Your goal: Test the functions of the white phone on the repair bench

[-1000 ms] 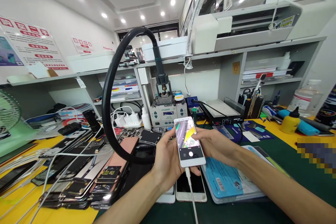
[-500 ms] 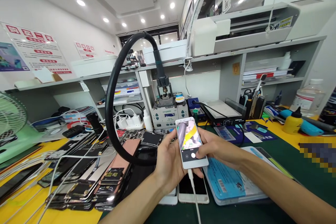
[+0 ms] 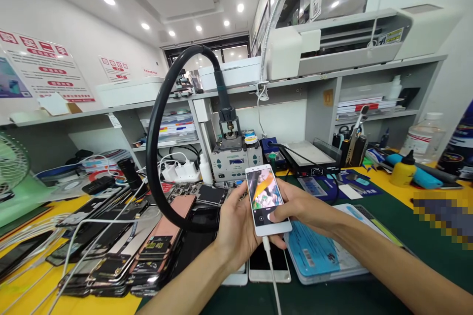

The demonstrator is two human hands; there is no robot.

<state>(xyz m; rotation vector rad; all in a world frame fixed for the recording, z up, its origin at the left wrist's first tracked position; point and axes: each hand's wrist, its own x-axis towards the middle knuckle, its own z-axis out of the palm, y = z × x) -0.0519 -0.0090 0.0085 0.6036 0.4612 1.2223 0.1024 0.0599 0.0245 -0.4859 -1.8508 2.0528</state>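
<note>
A white smartphone is held upright and tilted back, its screen facing me with a camera picture and a round white button. My left hand is closed around its left side, palm partly behind it. My right hand grips the right side, with its thumb over the round button; its other fingers are mostly hidden behind the phone. A white charging cable is plugged into the bottom edge and runs down toward me. Below the hands, a second phone with a dark screen lies on the green mat.
Stacks of dismantled phones lie at left. A thick black hose arcs up from the hot air station. A blue-and-white package lies under my right forearm. Farther right stand a yellow bottle and a clear jug.
The picture on the phone's screen has changed, and my right thumb sits slightly farther over the round button. The whole view has shifted slightly; both hands keep their hold.
</note>
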